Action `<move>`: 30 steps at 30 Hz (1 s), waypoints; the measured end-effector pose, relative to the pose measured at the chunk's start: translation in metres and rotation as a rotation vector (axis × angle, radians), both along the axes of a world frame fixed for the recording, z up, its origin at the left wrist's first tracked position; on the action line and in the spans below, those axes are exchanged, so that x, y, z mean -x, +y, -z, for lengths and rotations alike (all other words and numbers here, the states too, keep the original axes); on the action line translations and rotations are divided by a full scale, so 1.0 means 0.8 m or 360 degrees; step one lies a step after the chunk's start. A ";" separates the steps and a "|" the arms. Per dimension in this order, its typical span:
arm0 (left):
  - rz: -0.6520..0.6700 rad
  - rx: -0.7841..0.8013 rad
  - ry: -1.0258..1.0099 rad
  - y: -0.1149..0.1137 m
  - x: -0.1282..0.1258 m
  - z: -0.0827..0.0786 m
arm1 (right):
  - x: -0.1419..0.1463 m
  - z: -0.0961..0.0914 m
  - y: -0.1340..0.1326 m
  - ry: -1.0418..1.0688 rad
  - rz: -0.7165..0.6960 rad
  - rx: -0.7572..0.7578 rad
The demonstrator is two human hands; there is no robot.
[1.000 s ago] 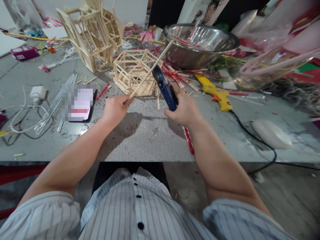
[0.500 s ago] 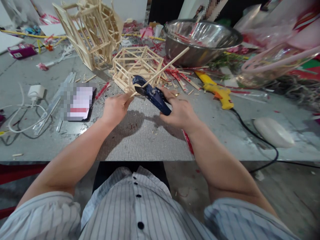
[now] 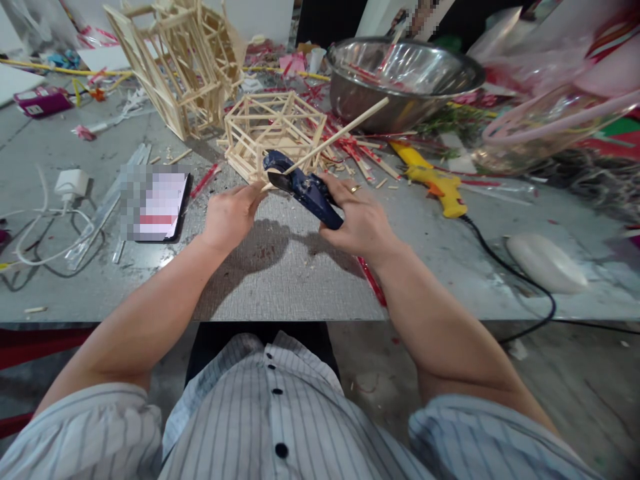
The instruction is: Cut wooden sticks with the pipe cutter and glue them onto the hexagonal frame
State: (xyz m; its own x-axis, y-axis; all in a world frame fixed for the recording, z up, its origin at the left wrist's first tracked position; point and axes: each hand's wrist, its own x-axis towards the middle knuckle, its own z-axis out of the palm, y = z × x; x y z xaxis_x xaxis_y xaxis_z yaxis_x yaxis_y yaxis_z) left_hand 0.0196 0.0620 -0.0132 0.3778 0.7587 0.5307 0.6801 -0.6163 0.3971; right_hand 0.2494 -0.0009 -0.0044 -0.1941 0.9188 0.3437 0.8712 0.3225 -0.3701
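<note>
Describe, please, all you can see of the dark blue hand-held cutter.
The dark blue hand-held cutter has a thick, scuffed body, a curved head and a dark, metal-looking blade; the body's material is unclear. The right hand grips it above the grey table, its head slanting toward the left hand. A thin, pale wooden stick seems to pass between head and blade.

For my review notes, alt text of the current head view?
The left hand grips a wooden stick while the right hand holds a blue cutter against it over a grey table. Behind are a low stick frame, a taller frame and a metal bowl.
</note>
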 end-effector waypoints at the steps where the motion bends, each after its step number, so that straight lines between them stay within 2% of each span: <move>1: -0.0001 -0.0009 0.0000 0.001 0.000 0.001 | 0.001 -0.001 0.000 -0.0030 0.0004 0.0009; 8: -0.0076 -0.0111 0.0234 -0.001 0.000 0.001 | 0.003 -0.001 -0.003 -0.0203 0.0066 0.0009; 12: -0.0082 -0.0004 0.0177 -0.005 -0.003 -0.004 | 0.004 0.005 -0.001 -0.0214 0.0081 0.0026; 15: 0.0025 0.0294 0.0004 -0.008 -0.006 -0.010 | 0.004 0.005 0.001 -0.0140 0.0046 0.0119; 19: 0.0274 0.0907 -0.0360 -0.010 -0.009 -0.017 | 0.001 -0.001 0.002 0.0072 -0.0087 0.0340; 23: 0.0380 0.1405 -0.0771 -0.008 -0.011 -0.017 | -0.003 -0.010 0.002 0.0236 -0.0173 0.0513; 26: 0.0406 0.1569 -0.0930 -0.007 -0.011 -0.016 | -0.005 -0.012 0.002 0.0289 -0.0172 0.0558; 30: 0.0401 0.1616 -0.0993 -0.008 -0.012 -0.016 | -0.004 -0.012 0.002 0.0293 -0.0143 0.0578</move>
